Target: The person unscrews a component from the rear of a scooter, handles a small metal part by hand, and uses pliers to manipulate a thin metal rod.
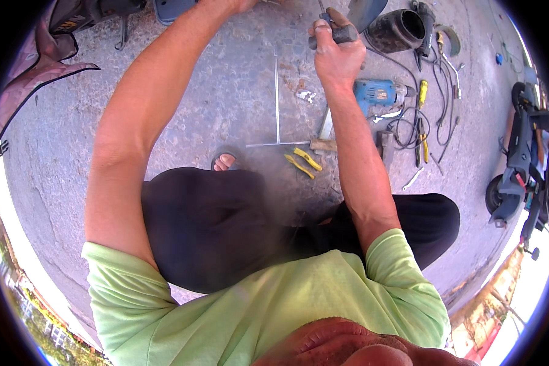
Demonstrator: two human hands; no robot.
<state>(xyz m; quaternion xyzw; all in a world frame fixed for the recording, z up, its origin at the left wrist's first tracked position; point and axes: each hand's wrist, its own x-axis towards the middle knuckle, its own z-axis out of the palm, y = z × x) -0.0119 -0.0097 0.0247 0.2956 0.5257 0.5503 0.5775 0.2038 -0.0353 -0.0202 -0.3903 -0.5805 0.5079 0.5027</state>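
The right hand [335,58] has its fingers clenched around a dark tool handle [334,35] above the blue drill [377,93], while the left hand's fingers are out of view.

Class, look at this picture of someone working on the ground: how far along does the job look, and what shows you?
Done: tools are laid out, the blue drill, yellow-handled pliers and T-handle wrench lying unused on the concrete. In hand: the right hand grips a dark-handled tool; the left hand leaves the picture's top edge. Left: unclear, since the workpiece is cut off.
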